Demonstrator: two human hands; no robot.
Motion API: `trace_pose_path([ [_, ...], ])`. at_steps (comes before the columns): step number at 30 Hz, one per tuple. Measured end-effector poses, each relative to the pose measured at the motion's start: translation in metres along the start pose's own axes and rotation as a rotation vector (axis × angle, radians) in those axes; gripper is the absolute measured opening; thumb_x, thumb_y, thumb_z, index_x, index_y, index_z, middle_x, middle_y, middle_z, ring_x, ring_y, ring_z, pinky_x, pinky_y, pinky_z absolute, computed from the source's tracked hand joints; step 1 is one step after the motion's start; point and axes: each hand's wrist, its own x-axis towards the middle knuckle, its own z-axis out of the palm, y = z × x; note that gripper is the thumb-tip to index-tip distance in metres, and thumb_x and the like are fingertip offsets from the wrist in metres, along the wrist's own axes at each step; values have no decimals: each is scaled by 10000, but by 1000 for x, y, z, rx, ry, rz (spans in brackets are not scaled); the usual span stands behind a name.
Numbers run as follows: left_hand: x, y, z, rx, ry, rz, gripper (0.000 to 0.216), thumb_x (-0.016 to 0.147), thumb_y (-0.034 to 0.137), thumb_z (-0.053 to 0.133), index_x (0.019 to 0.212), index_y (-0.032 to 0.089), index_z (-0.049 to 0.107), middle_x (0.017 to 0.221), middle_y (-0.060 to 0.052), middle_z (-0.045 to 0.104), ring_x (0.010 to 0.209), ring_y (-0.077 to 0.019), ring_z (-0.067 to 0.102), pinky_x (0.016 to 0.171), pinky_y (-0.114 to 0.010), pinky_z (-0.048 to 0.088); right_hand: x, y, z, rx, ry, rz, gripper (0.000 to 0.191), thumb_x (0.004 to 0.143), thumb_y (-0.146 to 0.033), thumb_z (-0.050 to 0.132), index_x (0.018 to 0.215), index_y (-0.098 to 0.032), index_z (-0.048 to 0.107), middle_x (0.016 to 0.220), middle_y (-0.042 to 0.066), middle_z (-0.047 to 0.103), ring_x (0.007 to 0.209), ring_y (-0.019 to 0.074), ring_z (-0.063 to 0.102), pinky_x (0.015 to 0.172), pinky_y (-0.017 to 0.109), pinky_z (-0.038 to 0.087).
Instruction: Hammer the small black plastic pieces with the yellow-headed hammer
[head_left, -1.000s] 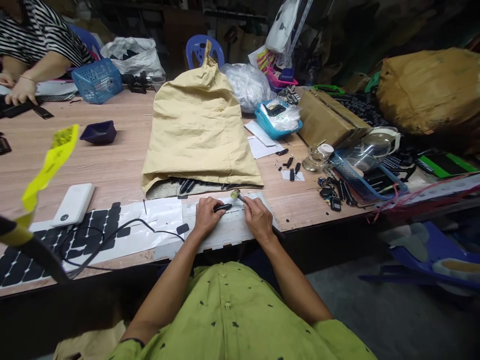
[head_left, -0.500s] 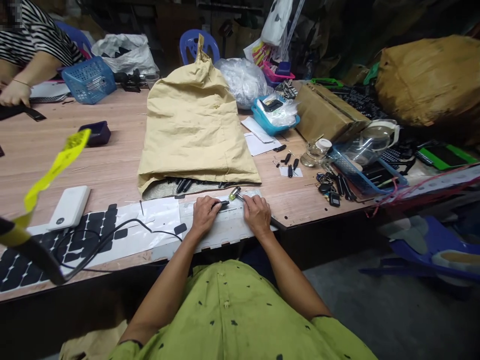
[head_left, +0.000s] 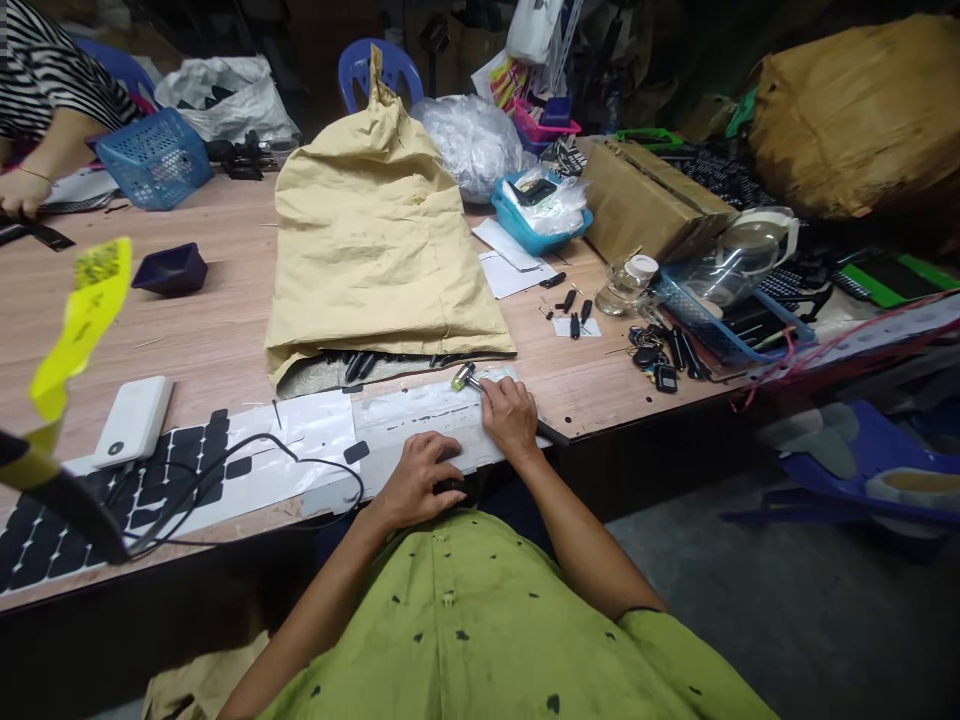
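Observation:
My right hand [head_left: 510, 415] rests on a white strip [head_left: 420, 415] at the table's near edge, fingers curled around the handle of a small hammer [head_left: 463, 377] whose head points toward a tan cloth sack [head_left: 379, 215]. My left hand [head_left: 420, 480] sits at the table edge just above my green shirt, fingers closed over a small black part [head_left: 448, 486] that is mostly hidden. Black stick-like parts [head_left: 360, 365] poke out from under the sack's open end.
A white power bank [head_left: 133, 420] and a black cable [head_left: 247, 455] lie on a dark solar panel sheet [head_left: 112, 500] at left. Blue baskets [head_left: 154, 158], a cardboard box [head_left: 645, 205], a glass jar [head_left: 626, 285] and small black parts [head_left: 664, 360] crowd the right. Another person's hand [head_left: 22, 190] works far left.
My left hand has drawn back from the white strip to the table edge near my body, carrying the black part. My right hand stays put with the hammer.

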Motion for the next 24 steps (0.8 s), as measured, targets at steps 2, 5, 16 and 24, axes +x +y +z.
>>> trace_pose_path([
  [2,-2,4,2,47,-37,36,151,850,380,756,973,303,796,1293,-82,661,1232,-308,528,1062,-478,408,0,0,0,-2,-1,2,308,970,-204,522,1194,-263,725,936,87,618,910,250,492,746,340,336],
  [5,-2,9,5,97,-51,59,173,826,346,785,992,298,789,1352,-96,634,1264,-322,509,1075,-499,400,-1,-1,0,-2,1,-1,308,970,-207,519,1195,-261,723,938,90,614,915,252,489,748,340,337],
  [16,35,-48,-46,174,512,-608,246,942,361,565,1041,243,757,1054,-104,708,1044,-311,588,984,-492,444,-1,-1,2,-1,10,-11,314,962,-192,524,1191,-256,728,931,87,614,897,245,491,764,341,356],
  [24,56,-86,-72,363,602,-893,220,850,308,626,999,232,768,1066,-145,674,1116,-385,528,951,-539,450,0,0,4,-3,3,-17,305,959,-201,535,1186,-268,726,928,85,607,900,245,494,747,334,350],
])
